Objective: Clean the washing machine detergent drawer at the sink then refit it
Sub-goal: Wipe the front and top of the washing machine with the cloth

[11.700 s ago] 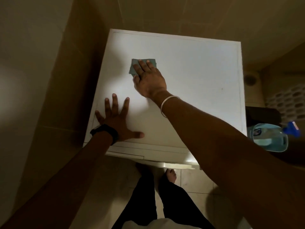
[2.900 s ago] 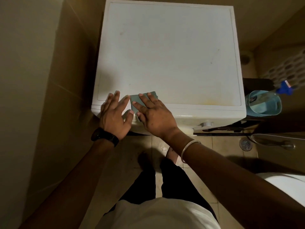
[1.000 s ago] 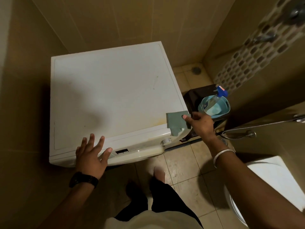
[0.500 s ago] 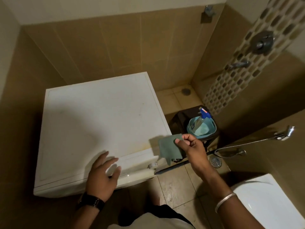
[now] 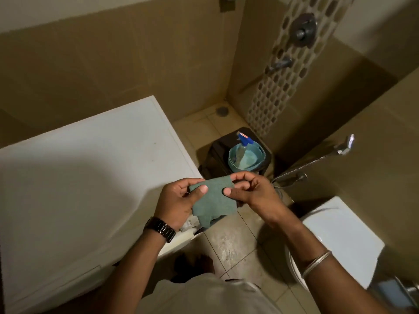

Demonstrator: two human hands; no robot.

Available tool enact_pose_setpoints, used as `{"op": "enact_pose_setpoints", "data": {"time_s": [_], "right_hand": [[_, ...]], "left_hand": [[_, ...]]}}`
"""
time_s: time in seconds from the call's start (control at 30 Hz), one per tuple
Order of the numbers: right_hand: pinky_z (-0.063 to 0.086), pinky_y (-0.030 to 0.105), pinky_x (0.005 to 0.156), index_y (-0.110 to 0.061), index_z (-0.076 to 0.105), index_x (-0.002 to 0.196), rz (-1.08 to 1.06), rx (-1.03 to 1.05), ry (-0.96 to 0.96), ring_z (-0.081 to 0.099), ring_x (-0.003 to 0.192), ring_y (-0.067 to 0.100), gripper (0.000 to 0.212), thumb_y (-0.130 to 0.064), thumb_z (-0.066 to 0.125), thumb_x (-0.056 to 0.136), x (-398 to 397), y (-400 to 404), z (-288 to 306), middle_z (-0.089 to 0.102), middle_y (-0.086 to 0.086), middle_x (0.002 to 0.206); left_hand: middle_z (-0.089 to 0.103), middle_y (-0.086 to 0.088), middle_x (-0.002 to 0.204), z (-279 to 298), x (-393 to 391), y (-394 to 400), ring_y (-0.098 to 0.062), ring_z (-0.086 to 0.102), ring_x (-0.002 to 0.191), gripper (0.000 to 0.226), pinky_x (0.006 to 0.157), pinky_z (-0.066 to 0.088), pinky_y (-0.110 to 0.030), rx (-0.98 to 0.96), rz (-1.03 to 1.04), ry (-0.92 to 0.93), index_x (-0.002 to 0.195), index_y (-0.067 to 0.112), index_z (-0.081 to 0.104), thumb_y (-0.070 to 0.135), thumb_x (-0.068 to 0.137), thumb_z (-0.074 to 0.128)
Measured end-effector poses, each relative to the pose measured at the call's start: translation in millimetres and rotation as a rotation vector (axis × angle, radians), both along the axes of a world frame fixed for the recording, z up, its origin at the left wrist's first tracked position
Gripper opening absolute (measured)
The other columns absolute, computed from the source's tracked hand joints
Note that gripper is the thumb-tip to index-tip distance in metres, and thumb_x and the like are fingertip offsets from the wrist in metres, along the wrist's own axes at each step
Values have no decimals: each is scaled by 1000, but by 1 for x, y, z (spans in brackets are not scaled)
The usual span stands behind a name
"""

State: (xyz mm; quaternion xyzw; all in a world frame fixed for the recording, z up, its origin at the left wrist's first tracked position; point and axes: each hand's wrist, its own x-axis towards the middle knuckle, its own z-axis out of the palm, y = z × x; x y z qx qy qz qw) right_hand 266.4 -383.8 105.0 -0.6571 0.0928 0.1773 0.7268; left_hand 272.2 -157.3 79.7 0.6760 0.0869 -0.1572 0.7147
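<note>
A green cleaning cloth (image 5: 214, 201) hangs in front of me, held by both hands over the washing machine's front right corner. My left hand (image 5: 175, 200) grips its left edge with the thumb on top. My right hand (image 5: 251, 192) pinches its upper right corner between thumb and fingers. The white washing machine (image 5: 79, 177) fills the left of the view, seen from above. Its front panel and detergent drawer are hidden below the top edge and behind my arms.
A teal basin (image 5: 246, 158) holding a blue-capped spray bottle (image 5: 243, 141) sits on a dark stool (image 5: 216, 152) right of the machine. A white toilet (image 5: 340, 241) stands at the lower right. A hand sprayer (image 5: 343, 146) and taps hang on the right wall.
My left hand left the machine's front edge and took hold of the cloth, which my right hand carried away from the machine. The view has swung further right.
</note>
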Motion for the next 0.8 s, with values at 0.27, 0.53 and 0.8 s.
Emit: {"op": "enact_pose_setpoints", "data": {"time_s": [0.27, 0.53, 0.8], "right_hand": [[60, 20, 73, -9, 78, 104, -75, -245, -40, 79, 89, 20, 18, -4, 78, 87, 1, -37, -12, 81, 8, 95], [62, 44, 74, -13, 80, 103, -126, -417, -63, 75, 82, 37, 23, -24, 82, 83, 48, -98, -45, 79, 10, 85], [58, 39, 70, -27, 76, 80, -215, -541, 97, 67, 66, 16, 21, -9, 82, 87, 157, -196, -148, 75, -3, 72]], "left_hand": [[82, -2, 100, -25, 35, -38, -21, 79, 97, 16, 80, 64, -34, 51, -167, 37, 104, 18, 78, 10, 90, 80], [80, -3, 92, -65, 72, -72, -19, 77, 75, 15, 65, 58, -31, 170, -192, 145, 102, 27, 77, 16, 92, 80], [71, 18, 95, -105, 101, -93, 7, 64, 82, 16, 78, 47, -5, 705, -391, 52, 111, 25, 79, 29, 96, 74]]}}
